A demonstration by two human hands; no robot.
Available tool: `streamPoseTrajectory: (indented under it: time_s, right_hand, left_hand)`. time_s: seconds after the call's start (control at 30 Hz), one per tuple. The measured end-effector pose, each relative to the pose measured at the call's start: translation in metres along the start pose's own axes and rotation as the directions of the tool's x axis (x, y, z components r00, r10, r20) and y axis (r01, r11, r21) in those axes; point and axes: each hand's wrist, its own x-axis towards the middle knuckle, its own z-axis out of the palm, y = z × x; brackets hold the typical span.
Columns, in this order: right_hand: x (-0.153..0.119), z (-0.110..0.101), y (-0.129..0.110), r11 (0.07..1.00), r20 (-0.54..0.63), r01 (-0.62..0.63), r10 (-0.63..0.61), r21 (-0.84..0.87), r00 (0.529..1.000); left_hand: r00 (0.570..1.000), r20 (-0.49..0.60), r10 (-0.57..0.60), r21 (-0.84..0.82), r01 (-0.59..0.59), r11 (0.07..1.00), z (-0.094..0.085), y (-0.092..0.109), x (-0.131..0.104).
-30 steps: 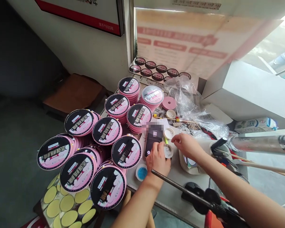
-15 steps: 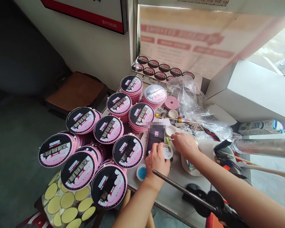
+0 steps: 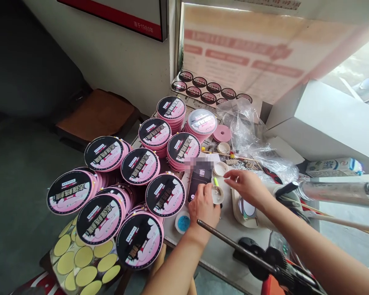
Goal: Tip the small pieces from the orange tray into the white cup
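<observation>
My left hand [image 3: 204, 207] is closed around a small round white dish [image 3: 217, 195], its fingers and thumb at the rim. What lies inside the dish is too small to make out. My right hand [image 3: 246, 185] hovers to the right with its fingers apart, and I see nothing between them. Just beyond its fingertips is another shallow pale dish [image 3: 220, 168]. A dark phone [image 3: 199, 178] lies beyond my left hand, beside a yellow-green stick [image 3: 215, 181]. Near my left wrist sits a round tub with blue contents [image 3: 183, 223].
Several stacks of pink-edged discs with black-and-pink labels [image 3: 140, 166] crowd the left. A sheet of yellow circles [image 3: 86, 256] lies below them. Crumpled clear plastic [image 3: 242, 125] is at the back. A threaded metal rod [image 3: 233, 241] with black gears [image 3: 264, 258] juts in front.
My right hand has drawn slightly back to the right from the pale dish, and its fingers have spread. My left hand keeps holding its dish in nearly the same place.
</observation>
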Motion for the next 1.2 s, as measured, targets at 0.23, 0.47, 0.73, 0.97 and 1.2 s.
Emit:
streamPoseTrajectory:
  time_s: [0.23, 0.47, 0.73, 0.97, 1.2]
  right_hand:
    - [0.010, 0.026, 0.013, 0.950, -0.015, -0.006, 0.001, -0.312, 1.000]
    - [0.004, 0.036, 0.019, 0.924, -0.051, -0.037, 0.019, -0.380, 0.999]
    - [-0.002, 0.039, 0.021, 0.908, -0.052, -0.012, -0.011, -0.419, 0.999]
    - [-0.001, 0.043, 0.011, 0.876, 0.011, 0.142, -0.154, -0.462, 0.988]
    - [-0.005, 0.023, -0.001, 0.947, 0.005, 0.087, -0.090, -0.310, 0.996]
  left_hand:
    - [1.000, 0.009, 0.003, 0.001, -0.003, 1.000, 0.000, -0.002, -0.003]
    - [0.999, 0.033, -0.004, -0.010, 0.004, 1.000, -0.004, 0.003, -0.007]
    - [0.999, 0.028, 0.030, -0.023, -0.030, 0.999, 0.001, -0.003, -0.011]
    - [0.999, 0.032, 0.026, -0.027, -0.025, 0.999, -0.002, 0.002, -0.011]
    - [0.998, 0.044, 0.039, -0.017, -0.038, 0.999, 0.000, 0.002, -0.009]
